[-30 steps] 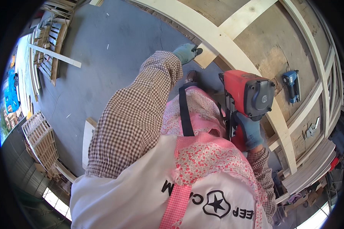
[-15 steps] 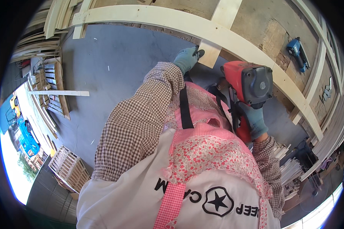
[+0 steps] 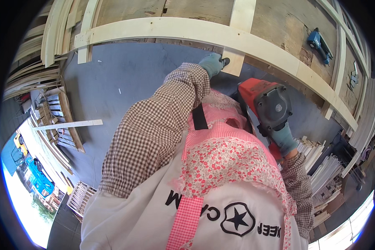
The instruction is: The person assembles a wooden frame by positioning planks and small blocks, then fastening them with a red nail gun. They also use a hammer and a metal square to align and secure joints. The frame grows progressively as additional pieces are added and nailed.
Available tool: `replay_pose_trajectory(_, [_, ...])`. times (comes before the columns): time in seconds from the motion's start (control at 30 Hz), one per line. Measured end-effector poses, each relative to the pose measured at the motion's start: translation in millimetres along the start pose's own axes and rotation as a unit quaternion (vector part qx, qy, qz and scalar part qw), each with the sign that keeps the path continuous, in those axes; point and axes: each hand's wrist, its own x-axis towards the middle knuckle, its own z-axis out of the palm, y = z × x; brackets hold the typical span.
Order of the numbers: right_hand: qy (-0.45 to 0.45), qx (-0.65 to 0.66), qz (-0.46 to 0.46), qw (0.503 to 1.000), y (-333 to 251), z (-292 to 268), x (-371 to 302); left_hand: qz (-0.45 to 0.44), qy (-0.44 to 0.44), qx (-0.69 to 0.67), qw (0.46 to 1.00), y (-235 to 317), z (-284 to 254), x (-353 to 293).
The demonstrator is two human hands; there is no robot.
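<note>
My left hand (image 3: 212, 65), in a blue-green glove with dark fingertips, is closed at the left edge of a short wooden slat end (image 3: 233, 62). Its thumb lies against the wood, while the other fingers are mostly hidden. That slat end sticks out toward me from under a long pale wooden rail (image 3: 183, 30). My gloved right hand (image 3: 284, 139) grips the handle of a red and black nail gun (image 3: 267, 100). The gun is held close to my body, apart from the rail; its nose is hidden.
Beyond the rail, a blue nail gun (image 3: 319, 45) lies on a worn wooden surface (image 3: 196, 9). Crosspieces join the rails into a frame. Wood strips (image 3: 56, 31) are stacked at the far left, near a pallet (image 3: 68, 121). More strips (image 3: 327, 175) lie at right.
The red nail gun has shifted slightly down and left in view and its tilt has changed. My left hand stays at the slat end, its thumb now nearer the edge. The whole view has turned slightly.
</note>
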Motion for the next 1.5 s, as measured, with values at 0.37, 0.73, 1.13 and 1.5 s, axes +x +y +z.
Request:
replay_pose_trajectory(0.37, [0.052, -0.057, -0.118, 0.990, -13.3, 36.9, 6.0, 0.002, -0.020, 0.032, 0.999, -1.7, 0.7, 20.0])
replay_pose_trajectory(0.73, [0.074, -0.075, -0.085, 0.991, 29.5, 33.0, -10.6, -0.033, 0.019, 0.039, 0.999, 12.6, 3.3, 5.3])
replay_pose_trajectory(1.13, [0.084, 0.151, 0.099, 0.980, 40.0, 16.2, -20.3, -0.040, -0.004, 0.039, 0.998, 6.3, 3.0, 5.6])
replay_pose_trajectory(1.5, [0.125, 0.103, 0.043, 0.986, 20.7, 10.4, 3.6, -0.047, -0.010, -0.073, 0.996, -7.4, 5.0, 10.1])
